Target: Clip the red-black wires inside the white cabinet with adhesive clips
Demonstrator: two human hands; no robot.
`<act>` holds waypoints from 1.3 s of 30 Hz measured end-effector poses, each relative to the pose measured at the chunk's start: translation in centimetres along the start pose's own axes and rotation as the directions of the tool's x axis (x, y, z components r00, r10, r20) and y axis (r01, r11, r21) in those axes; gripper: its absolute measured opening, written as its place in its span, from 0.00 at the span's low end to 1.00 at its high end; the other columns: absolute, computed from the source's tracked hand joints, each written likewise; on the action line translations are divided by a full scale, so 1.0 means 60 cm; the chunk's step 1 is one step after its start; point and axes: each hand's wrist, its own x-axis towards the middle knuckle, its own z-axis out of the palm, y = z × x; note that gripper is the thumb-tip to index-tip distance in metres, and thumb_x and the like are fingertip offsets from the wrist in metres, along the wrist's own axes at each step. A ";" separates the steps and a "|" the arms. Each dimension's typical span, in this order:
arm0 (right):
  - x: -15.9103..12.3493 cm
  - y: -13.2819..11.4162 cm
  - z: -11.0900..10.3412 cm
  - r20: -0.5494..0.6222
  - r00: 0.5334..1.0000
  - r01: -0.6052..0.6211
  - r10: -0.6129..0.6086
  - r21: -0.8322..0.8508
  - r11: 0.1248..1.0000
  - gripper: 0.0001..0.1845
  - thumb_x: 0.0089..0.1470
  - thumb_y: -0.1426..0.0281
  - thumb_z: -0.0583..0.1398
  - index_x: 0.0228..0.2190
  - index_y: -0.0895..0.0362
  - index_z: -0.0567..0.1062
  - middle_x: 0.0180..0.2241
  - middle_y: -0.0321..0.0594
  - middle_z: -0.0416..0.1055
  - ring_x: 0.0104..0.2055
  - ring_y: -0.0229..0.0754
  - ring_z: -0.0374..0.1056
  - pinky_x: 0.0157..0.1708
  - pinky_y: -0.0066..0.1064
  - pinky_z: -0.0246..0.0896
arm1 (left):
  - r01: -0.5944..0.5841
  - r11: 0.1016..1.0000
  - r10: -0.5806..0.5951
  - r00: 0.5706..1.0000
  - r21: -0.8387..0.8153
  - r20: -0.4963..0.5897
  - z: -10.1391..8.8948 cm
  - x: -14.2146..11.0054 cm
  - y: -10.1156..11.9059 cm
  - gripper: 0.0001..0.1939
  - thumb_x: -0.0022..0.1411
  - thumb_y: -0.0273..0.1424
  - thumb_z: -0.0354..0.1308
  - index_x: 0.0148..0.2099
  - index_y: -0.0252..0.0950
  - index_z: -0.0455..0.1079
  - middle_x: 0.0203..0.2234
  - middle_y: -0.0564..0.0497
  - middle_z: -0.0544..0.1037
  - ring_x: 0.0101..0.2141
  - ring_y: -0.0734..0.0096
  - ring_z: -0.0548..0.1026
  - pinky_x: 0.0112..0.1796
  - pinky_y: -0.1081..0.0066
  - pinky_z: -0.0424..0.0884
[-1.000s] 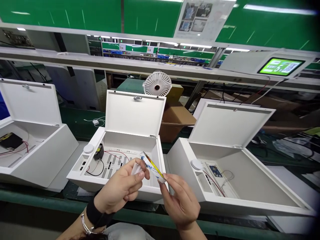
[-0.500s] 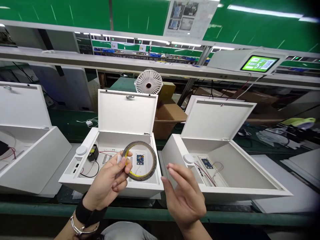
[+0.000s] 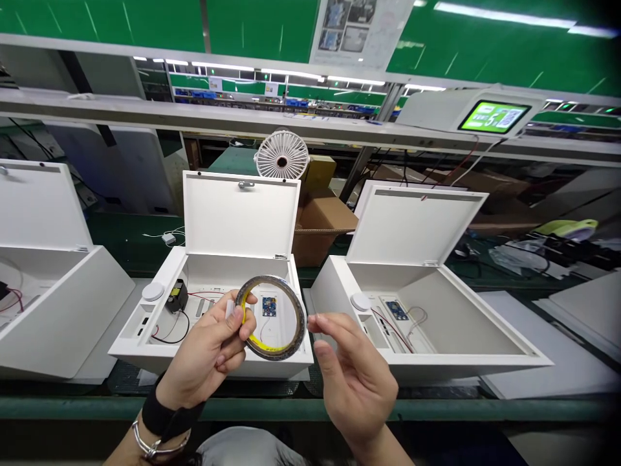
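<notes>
My left hand pinches a thin ring of tape by its left edge, thumb on top. The roll is turned flat toward me, and a small blue circuit board inside the middle white box shows through it. My right hand hovers just right of the roll with fingers loosely curled and apart, holding nothing. Both hands are above the front edge of the middle box, whose lid stands up.
Open white boxes stand to the left and right, each with wiring inside. A small white fan and cardboard boxes sit behind. A screen glows at the upper right. The green bench edge runs in front.
The tape roll turned from edge-on, held between both hands, to flat-on in my left hand alone. My right hand let go and now hovers beside it.
</notes>
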 end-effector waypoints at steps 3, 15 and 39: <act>0.013 -0.011 -0.003 0.027 0.985 -0.170 0.168 0.052 0.984 0.17 0.57 0.74 0.62 0.48 0.51 0.78 0.43 0.43 0.75 0.43 0.43 0.72 0.41 0.36 0.73 | -0.082 0.981 0.084 0.996 0.176 -0.007 0.002 -0.003 -0.006 0.12 0.68 0.40 0.54 0.48 0.40 0.62 0.25 0.57 0.66 0.17 0.87 0.50 0.18 0.82 0.46; 0.042 -0.001 -0.020 0.186 0.895 -0.423 0.406 0.066 0.903 0.07 0.50 0.70 0.68 0.35 0.53 0.82 0.36 0.42 0.78 0.39 0.42 0.75 0.39 0.32 0.74 | -0.239 0.674 0.296 0.954 0.699 0.041 -0.013 -0.027 -0.013 0.12 0.68 0.38 0.54 0.51 0.44 0.69 0.39 0.51 0.72 0.42 0.73 0.71 0.45 0.76 0.67; 0.002 0.031 -0.011 0.726 0.662 -0.213 0.185 -0.055 0.976 0.03 0.54 0.75 0.63 0.31 0.55 0.76 0.32 0.36 0.76 0.37 0.37 0.71 0.39 0.28 0.66 | 0.294 0.614 -0.080 0.947 0.733 -0.313 -0.004 -0.112 -0.101 0.28 0.65 0.48 0.52 0.60 0.36 0.65 0.29 0.50 0.76 0.32 0.67 0.71 0.36 0.71 0.63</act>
